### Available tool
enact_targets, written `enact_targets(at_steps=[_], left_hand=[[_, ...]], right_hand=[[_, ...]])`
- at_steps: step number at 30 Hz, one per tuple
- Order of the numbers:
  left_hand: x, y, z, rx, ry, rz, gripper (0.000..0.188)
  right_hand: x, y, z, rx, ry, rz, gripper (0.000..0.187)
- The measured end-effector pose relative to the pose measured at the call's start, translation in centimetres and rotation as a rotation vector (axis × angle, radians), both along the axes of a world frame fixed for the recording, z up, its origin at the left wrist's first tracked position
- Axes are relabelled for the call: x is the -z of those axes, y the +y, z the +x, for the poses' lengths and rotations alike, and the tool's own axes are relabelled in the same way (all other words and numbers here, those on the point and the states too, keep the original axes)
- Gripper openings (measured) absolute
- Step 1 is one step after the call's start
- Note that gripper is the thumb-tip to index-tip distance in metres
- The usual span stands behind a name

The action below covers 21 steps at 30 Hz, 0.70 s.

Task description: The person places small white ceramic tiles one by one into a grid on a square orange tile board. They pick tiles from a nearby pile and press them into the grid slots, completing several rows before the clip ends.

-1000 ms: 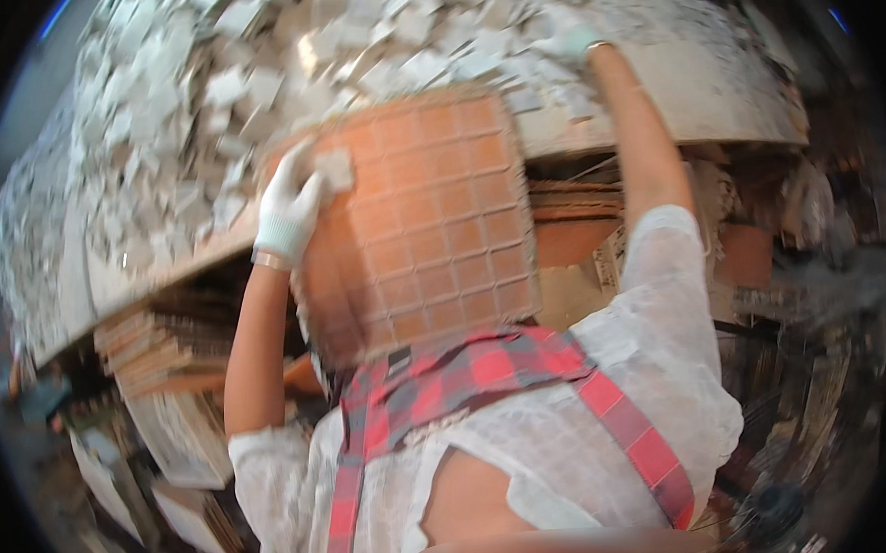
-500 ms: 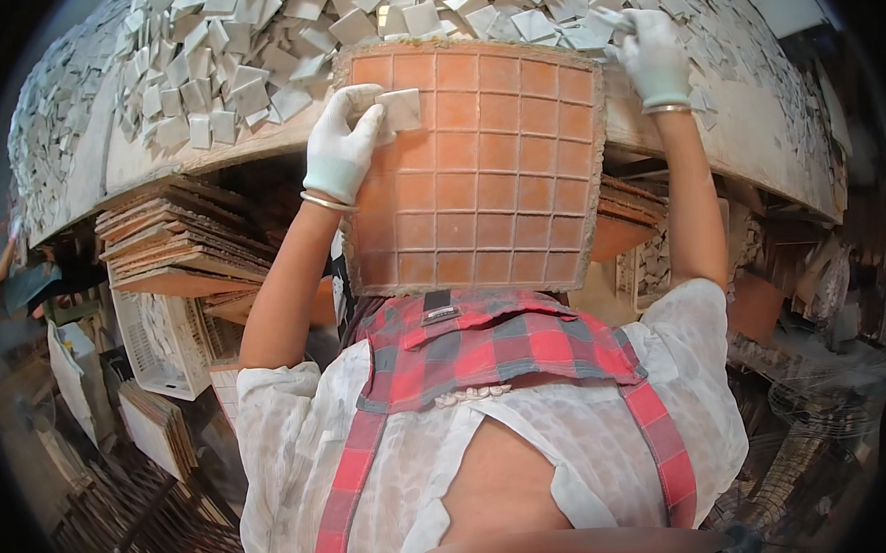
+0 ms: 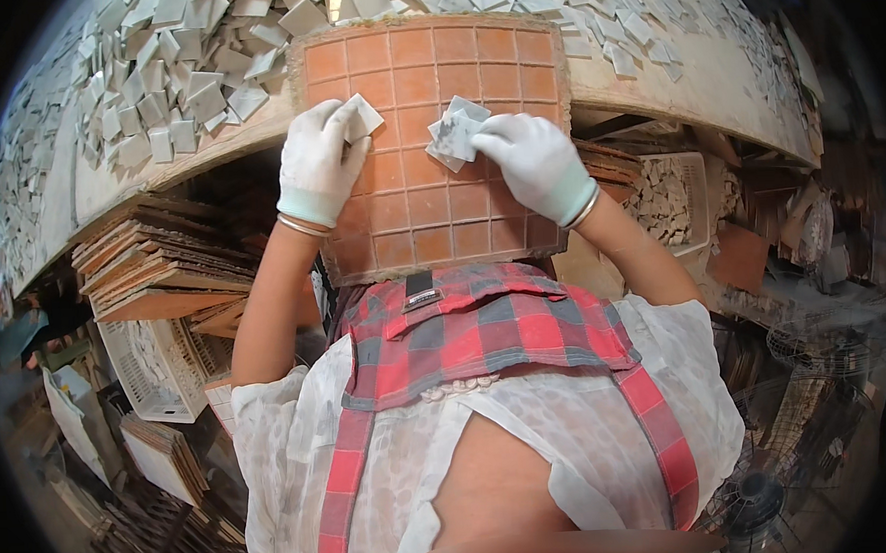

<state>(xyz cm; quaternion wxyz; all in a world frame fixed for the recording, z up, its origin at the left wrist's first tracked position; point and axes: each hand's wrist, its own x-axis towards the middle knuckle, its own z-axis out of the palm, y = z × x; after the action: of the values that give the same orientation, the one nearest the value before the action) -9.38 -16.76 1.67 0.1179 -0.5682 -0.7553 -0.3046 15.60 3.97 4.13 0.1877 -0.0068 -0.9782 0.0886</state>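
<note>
In front of me lies an orange-brown grid tray point(image 3: 455, 44) with raised pale lines dividing it into square cells. My left hand point(image 3: 319, 161), in a white glove, is closed on a small white square tile point(image 3: 364, 116) over the tray's left part. Over the middle, slightly right, my gloved right hand point(image 3: 539, 163) pinches several white and grey marbled tiles point(image 3: 457, 132), which overlap at different angles. Whether these tiles touch the tray I cannot tell. No tile sits in the cells that show.
Loose white tiles point(image 3: 176, 60) are heaped across the curved table beyond the tray. Stacked grid boards point(image 3: 162, 261) and a white crate point(image 3: 147, 367) stand at left below the table. A crate of tile pieces point(image 3: 664, 200) is at right, a wire-caged fan point(image 3: 755, 500) at lower right.
My right hand has come from the tile heap at far right back over the tray, bringing several tiles. My left hand still holds its tile, now turned at an angle. The view has shifted somewhat.
</note>
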Motion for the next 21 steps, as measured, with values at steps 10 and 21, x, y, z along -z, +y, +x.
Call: enact_targets(at_steps=[10, 21], left_hand=[[0.2, 0.1, -6.6, 0.157, 0.008, 0.06, 0.03], [2.1, 0.6, -4.8, 0.06, -0.004, 0.147, 0.033]], right_hand=[[-0.6, -1.0, -0.9, 0.226, -0.092, -0.164, 0.077], [-0.5, 0.8, 3.7, 0.431, -0.049, -0.642, 0.032]])
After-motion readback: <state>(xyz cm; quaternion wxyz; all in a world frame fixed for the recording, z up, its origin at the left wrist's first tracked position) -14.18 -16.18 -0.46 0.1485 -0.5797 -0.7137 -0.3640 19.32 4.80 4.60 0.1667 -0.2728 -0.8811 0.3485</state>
